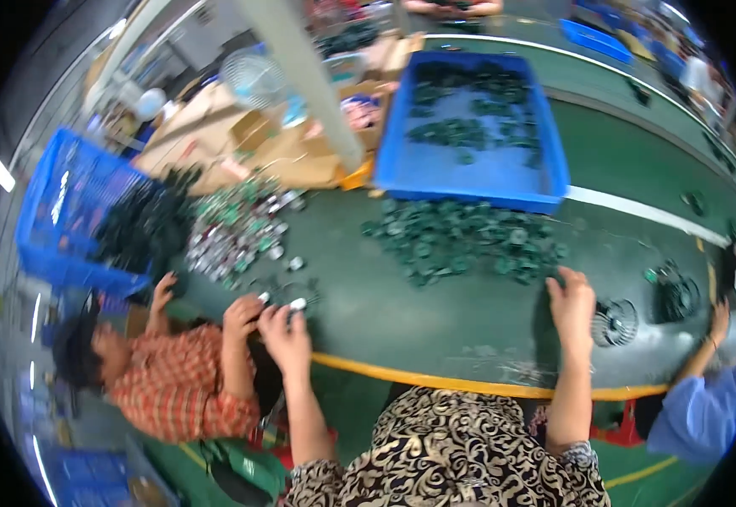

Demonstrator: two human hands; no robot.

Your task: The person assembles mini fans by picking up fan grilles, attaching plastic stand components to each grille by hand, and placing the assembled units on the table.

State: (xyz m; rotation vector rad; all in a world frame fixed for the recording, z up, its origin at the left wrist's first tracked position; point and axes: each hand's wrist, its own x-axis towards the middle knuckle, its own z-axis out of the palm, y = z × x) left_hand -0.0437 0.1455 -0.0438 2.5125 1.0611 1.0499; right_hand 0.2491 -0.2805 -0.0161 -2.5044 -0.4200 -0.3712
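Observation:
My left hand (287,340) reaches over the left part of the green work table. Its thumb and fingertips close on a small silver round part (298,304). Close beside it is the hand (241,317) of a person in an orange checked shirt. My right hand (574,308) is over the table with thumb and fingers apart, holding nothing visible. Its fingertips come near the right edge of a spread pile of small dark green round parts (435,241). A round wire-like fan grille (615,322) lies just right of that hand.
Behind the green pile stands a blue tray (473,200) holding more green parts. Silver and green pieces (237,237) lie heaped at left, beside a tilted blue crate (80,266) of dark parts. A grey post (304,76) rises behind. At right, a person in blue (702,410) sits near dark parts (676,296).

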